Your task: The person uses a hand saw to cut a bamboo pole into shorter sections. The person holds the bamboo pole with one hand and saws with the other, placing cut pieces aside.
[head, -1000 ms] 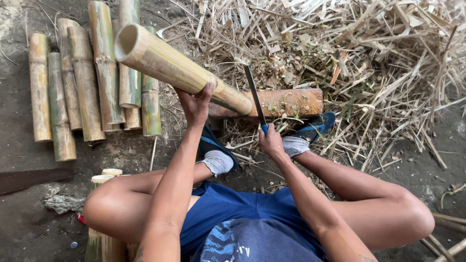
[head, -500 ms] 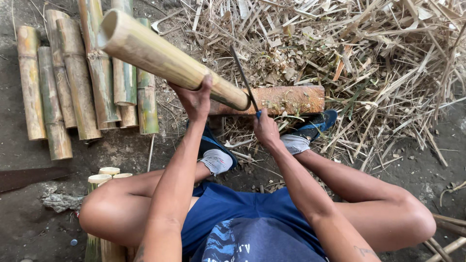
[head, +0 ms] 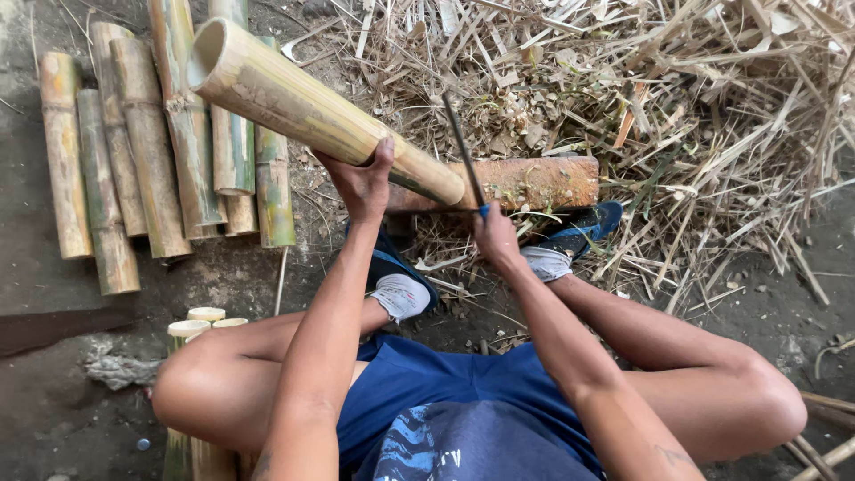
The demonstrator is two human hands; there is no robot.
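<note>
Left hand gripping smooth hollow bamboo tube, right hand clenched on thin dark blade, rough wooden block beneath

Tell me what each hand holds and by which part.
The left hand braces the thick bamboo pole from beneath, around mid-length. The right hand grips the long knife by its blue handle end.

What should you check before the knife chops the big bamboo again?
1. Left hand steadies the bamboo pole: ok.
2. Pole end rests on the wooden block: ok.
3. Right hand has a full grip on the blade: ok.
4. Left hand away from the blade's path: not ok, it sits near the cutting end.
5. Feet clear of the block: cannot tell.
6. Blade sharpness: cannot tell.
</note>
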